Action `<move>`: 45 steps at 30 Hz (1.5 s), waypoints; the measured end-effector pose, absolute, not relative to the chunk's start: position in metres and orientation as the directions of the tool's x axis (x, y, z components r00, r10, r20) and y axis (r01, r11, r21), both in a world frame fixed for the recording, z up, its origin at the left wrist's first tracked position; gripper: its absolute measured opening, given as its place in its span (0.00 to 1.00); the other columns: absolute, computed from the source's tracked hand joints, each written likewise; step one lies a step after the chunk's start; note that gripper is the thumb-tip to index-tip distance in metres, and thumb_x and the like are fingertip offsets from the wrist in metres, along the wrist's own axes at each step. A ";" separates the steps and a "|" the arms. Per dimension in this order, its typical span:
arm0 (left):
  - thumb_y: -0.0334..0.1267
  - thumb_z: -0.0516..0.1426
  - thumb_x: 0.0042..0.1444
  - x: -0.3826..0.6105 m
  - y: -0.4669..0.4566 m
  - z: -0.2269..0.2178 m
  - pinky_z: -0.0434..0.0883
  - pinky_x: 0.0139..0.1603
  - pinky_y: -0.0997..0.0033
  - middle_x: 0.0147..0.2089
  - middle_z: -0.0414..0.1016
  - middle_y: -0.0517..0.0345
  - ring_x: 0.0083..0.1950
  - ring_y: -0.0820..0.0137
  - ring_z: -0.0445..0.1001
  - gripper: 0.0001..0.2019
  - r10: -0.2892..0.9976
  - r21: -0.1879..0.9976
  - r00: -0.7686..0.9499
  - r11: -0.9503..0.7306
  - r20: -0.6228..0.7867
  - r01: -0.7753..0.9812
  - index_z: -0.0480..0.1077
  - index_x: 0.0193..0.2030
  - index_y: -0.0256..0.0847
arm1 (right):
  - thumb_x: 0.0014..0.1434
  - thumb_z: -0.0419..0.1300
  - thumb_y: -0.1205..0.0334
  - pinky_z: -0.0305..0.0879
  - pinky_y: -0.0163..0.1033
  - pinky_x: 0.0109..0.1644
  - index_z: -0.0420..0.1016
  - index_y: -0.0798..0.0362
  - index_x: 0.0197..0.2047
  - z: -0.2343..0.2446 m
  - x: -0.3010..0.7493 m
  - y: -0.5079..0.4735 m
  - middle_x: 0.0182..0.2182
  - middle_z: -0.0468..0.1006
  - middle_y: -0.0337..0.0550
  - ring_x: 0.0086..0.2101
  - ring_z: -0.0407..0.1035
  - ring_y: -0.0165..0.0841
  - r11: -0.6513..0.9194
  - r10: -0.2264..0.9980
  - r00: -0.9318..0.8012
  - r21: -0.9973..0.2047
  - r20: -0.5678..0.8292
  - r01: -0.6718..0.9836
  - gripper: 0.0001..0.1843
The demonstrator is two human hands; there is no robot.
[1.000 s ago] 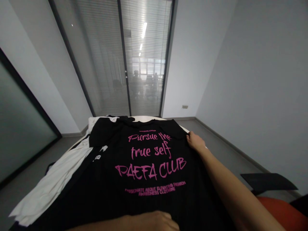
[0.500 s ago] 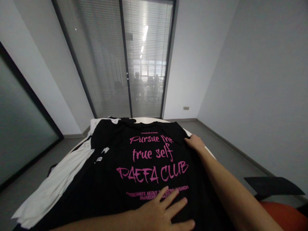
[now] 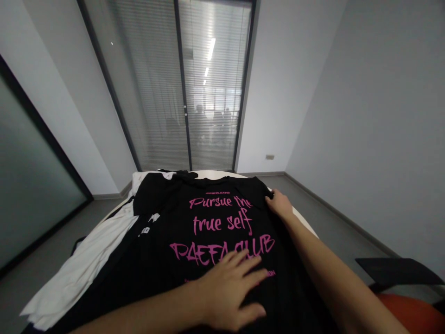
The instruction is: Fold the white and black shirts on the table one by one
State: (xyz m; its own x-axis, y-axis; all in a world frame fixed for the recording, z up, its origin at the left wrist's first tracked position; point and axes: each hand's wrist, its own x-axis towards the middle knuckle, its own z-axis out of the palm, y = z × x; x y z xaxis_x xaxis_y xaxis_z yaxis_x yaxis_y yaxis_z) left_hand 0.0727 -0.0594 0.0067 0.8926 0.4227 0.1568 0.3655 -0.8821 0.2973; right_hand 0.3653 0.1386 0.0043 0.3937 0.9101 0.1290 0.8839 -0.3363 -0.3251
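Observation:
A black T-shirt with pink lettering is spread face up, its collar toward the far edge of the table. My left hand is over the lower lettering, fingers spread and palm down, covering part of the print; whether it presses on the cloth I cannot tell. Up at the shirt's right sleeve, my right hand has its fingers closed on the sleeve's edge. The sleeve's fold hides some of the top line of script.
White cloth and more black garments lie along the left side. The pale table shows at its far rim. To the right stands a chair with a black part and an orange seat. Glass panels with blinds rise beyond.
My left hand has moved forward over the shirt, from the bottom print up to the large lettering. My right hand stays at the sleeve with hardly any shift.

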 end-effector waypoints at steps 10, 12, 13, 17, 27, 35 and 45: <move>0.63 0.47 0.64 0.047 0.029 -0.012 0.43 0.73 0.39 0.78 0.42 0.54 0.77 0.47 0.37 0.34 0.782 0.325 0.622 -0.596 0.031 0.734 0.56 0.73 0.53 | 0.64 0.55 0.46 0.70 0.43 0.48 0.80 0.56 0.51 0.026 0.331 0.142 0.46 0.82 0.57 0.47 0.77 0.47 -0.237 0.952 0.296 -0.421 0.080 0.876 0.25; 0.62 0.47 0.65 0.045 0.030 -0.013 0.43 0.73 0.40 0.78 0.42 0.55 0.78 0.48 0.37 0.33 0.779 0.326 0.625 -0.603 0.046 0.728 0.56 0.73 0.53 | 0.65 0.53 0.49 0.70 0.43 0.50 0.79 0.56 0.54 0.025 0.334 0.142 0.48 0.81 0.57 0.49 0.76 0.47 -0.254 0.945 0.314 -0.392 0.096 0.884 0.24; 0.62 0.47 0.65 0.045 0.029 -0.013 0.43 0.73 0.41 0.78 0.42 0.55 0.77 0.48 0.37 0.33 0.781 0.326 0.623 -0.603 0.052 0.728 0.55 0.73 0.53 | 0.66 0.52 0.51 0.69 0.43 0.51 0.78 0.56 0.55 0.024 0.336 0.142 0.49 0.81 0.57 0.50 0.75 0.47 -0.260 0.942 0.320 -0.387 0.097 0.885 0.24; 0.61 0.47 0.65 0.045 0.028 -0.013 0.43 0.74 0.41 0.78 0.44 0.55 0.77 0.49 0.38 0.33 0.788 0.338 0.612 -0.596 0.069 0.729 0.56 0.73 0.51 | 0.69 0.48 0.53 0.68 0.41 0.53 0.76 0.58 0.58 0.026 0.338 0.140 0.51 0.80 0.57 0.52 0.74 0.46 -0.235 0.951 0.293 -0.388 0.098 0.891 0.25; 0.55 0.42 0.70 0.045 0.039 -0.021 0.52 0.74 0.56 0.75 0.53 0.45 0.75 0.60 0.52 0.34 0.880 0.510 0.446 -0.463 0.164 0.725 0.49 0.75 0.35 | 0.68 0.53 0.57 0.56 0.45 0.65 0.60 0.59 0.70 0.032 0.246 0.101 0.63 0.68 0.56 0.60 0.64 0.44 0.329 0.938 -0.290 -0.222 0.190 0.918 0.30; 0.52 0.43 0.69 0.045 0.042 -0.028 0.52 0.74 0.55 0.75 0.53 0.47 0.75 0.61 0.52 0.32 0.878 0.505 0.446 -0.468 0.174 0.725 0.50 0.74 0.37 | 0.60 0.61 0.50 0.68 0.46 0.53 0.71 0.57 0.61 0.025 0.227 0.080 0.51 0.78 0.58 0.52 0.73 0.49 0.231 0.971 -0.238 -0.168 -0.023 0.958 0.30; 0.51 0.46 0.69 0.049 0.031 -0.012 0.54 0.72 0.44 0.76 0.53 0.54 0.75 0.54 0.51 0.28 0.796 0.344 0.575 -0.603 0.191 0.720 0.52 0.74 0.52 | 0.68 0.52 0.62 0.68 0.39 0.50 0.62 0.59 0.65 0.024 0.260 0.131 0.41 0.83 0.52 0.37 0.79 0.37 -0.011 0.994 -0.043 -0.488 -0.100 0.873 0.24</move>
